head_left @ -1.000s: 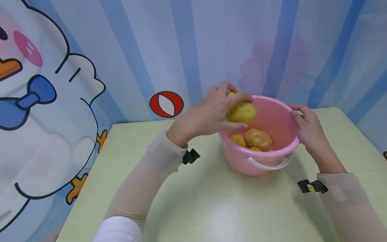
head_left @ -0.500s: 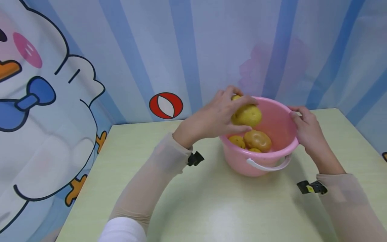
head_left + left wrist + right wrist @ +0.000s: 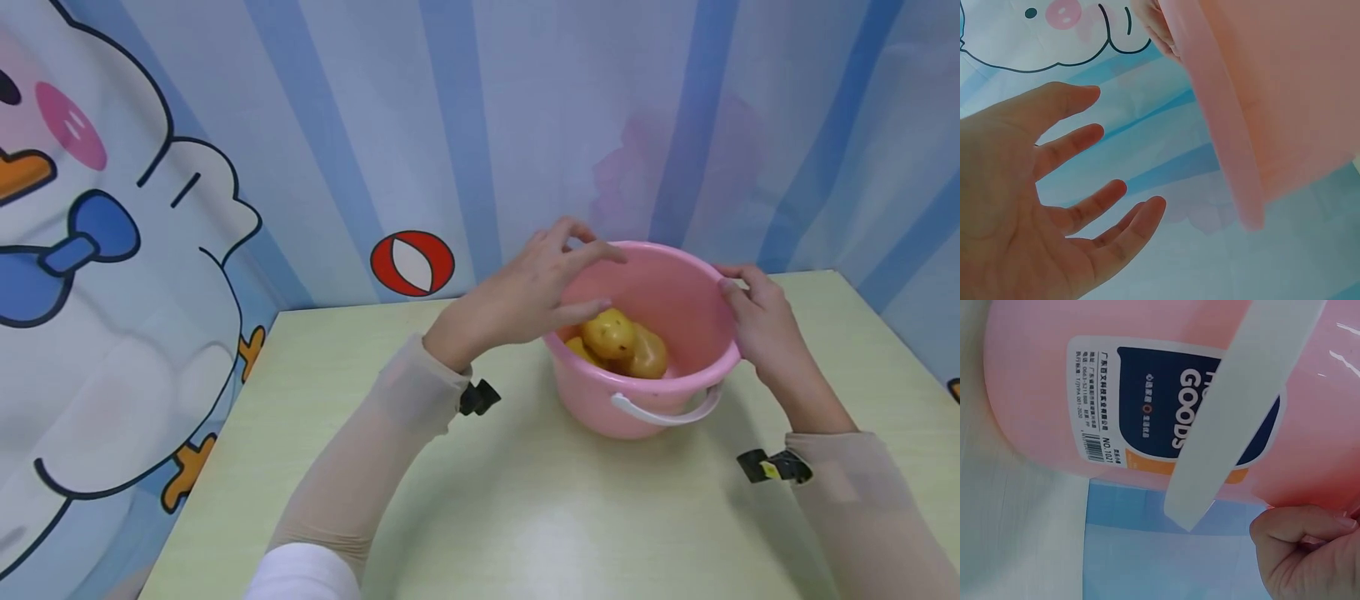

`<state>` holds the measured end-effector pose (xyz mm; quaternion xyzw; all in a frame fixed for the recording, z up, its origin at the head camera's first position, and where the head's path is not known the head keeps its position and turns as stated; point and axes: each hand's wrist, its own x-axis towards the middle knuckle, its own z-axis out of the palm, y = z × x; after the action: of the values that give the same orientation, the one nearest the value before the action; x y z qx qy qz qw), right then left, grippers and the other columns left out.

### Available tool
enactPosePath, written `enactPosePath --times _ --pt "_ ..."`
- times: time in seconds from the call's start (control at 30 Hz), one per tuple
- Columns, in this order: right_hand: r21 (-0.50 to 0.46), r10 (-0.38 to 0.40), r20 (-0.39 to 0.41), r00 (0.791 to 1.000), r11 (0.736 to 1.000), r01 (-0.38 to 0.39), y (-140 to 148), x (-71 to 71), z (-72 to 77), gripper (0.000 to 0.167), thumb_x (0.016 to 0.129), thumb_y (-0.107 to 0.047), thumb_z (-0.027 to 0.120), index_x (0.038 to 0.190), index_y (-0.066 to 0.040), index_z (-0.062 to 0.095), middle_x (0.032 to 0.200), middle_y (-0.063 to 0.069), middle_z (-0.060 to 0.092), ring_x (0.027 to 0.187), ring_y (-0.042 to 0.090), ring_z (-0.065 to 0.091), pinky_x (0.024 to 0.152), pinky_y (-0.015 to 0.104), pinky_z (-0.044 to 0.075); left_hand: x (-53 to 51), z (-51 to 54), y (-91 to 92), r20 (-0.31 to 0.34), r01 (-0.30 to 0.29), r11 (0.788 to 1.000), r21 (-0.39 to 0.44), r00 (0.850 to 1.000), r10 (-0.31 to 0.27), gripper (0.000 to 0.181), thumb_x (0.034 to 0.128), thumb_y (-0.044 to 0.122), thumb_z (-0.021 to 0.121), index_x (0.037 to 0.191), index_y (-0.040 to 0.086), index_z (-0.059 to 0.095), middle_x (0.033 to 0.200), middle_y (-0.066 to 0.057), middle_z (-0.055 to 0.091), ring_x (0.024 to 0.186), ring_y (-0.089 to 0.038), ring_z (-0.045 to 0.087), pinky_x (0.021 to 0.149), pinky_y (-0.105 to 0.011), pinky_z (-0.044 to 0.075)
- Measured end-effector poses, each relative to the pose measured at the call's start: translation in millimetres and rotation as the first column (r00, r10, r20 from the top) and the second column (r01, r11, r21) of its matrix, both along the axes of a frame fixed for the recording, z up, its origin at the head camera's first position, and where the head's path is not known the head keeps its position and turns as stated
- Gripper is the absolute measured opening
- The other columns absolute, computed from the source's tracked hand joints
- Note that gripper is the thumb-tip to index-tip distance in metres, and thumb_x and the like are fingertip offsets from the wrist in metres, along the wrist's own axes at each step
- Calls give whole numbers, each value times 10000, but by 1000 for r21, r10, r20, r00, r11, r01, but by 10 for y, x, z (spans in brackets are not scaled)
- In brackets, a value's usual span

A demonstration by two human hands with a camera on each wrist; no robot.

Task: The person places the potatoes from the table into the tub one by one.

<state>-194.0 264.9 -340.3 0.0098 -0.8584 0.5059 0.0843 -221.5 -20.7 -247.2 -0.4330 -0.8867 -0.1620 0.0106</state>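
A pink plastic bucket (image 3: 592,404) stands on the table, slightly tilted toward me in the head view. Inside lie several potatoes, with a yellow potato (image 3: 609,333) on top, resting against a browner potato (image 3: 649,353). Over the bucket's left rim hovers my left hand (image 3: 525,292), fingers spread and holding nothing; the left wrist view shows its palm apart from the rim. My right hand (image 3: 761,321) grips the rim on the right, its thumb on the inner side. In the right wrist view the curled fingers press against the bucket's wall.
A white handle (image 3: 667,412) hangs down the bucket's front, crossing a printed label (image 3: 1154,412) in the right wrist view. The pale wooden table (image 3: 540,517) ends at a blue striped backdrop (image 3: 525,108) with a cartoon duck on the left.
My left hand moved slightly right and down over the bucket, then let go of the yellow potato. That potato dropped onto the others. The right hand and bucket have stayed put.
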Motion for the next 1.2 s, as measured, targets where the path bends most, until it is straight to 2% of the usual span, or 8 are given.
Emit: enactPosePath --times 0.17,0.37,0.63,0.73,0.87,0.93,1.0,1.2 --pt "-9 2 10 1000 1000 -2 5 -11 -5 528 1096 -288 286 1479 71 335 1282 358 503 763 -23 578 576 239 528 -19 -34 -35 12 -6 1000 12 1000 6 463 991 409 591 1426 274 508 1383 -32 385 1193 -168 383 929 -272 420" --pt "-104 21 38 999 994 -17 37 -31 -28 517 1091 -294 272 1478 47 312 1309 327 450 756 -18 598 560 269 550 -34 -71 -87 5 -20 1000 3 1000 20 466 987 413 595 1425 279 514 1370 -12 403 1210 -156 383 940 -270 424" --pt "-177 42 79 996 984 -27 51 -56 -46 517 1088 -304 269 1489 21 258 1356 288 397 785 14 618 566 302 563 -30 -106 -149 5 -52 999 -3 999 52 462 986 425 593 1417 277 519 1376 12 421 1225 -148 383 919 -281 453" --pt "-212 53 110 993 977 -29 78 -68 -36 489 1084 -316 296 1471 -17 282 1242 189 498 703 53 641 523 300 548 -33 -106 -171 -5 -61 998 -3 998 61 469 983 439 592 1415 268 523 1378 15 435 1245 -150 386 937 -287 450" --pt "-258 81 160 984 965 -37 144 -78 -17 425 1076 -339 355 1437 -117 332 976 -47 599 545 122 643 454 293 513 -44 -123 -213 -13 -72 997 0 997 72 462 991 393 595 1424 252 514 1384 14 447 1263 -152 394 968 -295 445" --pt "-261 94 182 979 964 -44 173 -79 -8 439 1072 -358 370 1450 -137 326 912 -110 614 520 134 640 453 294 511 -49 -140 -238 -15 -76 997 7 997 76 476 995 369 594 1439 229 496 1394 -1 449 1268 -160 397 982 -310 445" --pt "-239 103 199 975 970 -53 198 -76 5 496 1071 -379 368 1488 -120 296 895 -114 619 525 138 644 470 301 523 -55 -162 -265 -18 -76 997 23 997 77 498 995 359 598 1454 209 477 1407 -16 447 1276 -172 399 986 -336 455" --pt "-141 106 203 974 987 -78 271 -38 35 639 1061 -481 331 1557 -83 267 994 -18 535 559 125 564 497 296 499 -73 -256 -387 -39 -87 993 74 995 90 567 988 453 577 1482 218 427 1418 -11 444 1288 -184 401 1002 -395 449"
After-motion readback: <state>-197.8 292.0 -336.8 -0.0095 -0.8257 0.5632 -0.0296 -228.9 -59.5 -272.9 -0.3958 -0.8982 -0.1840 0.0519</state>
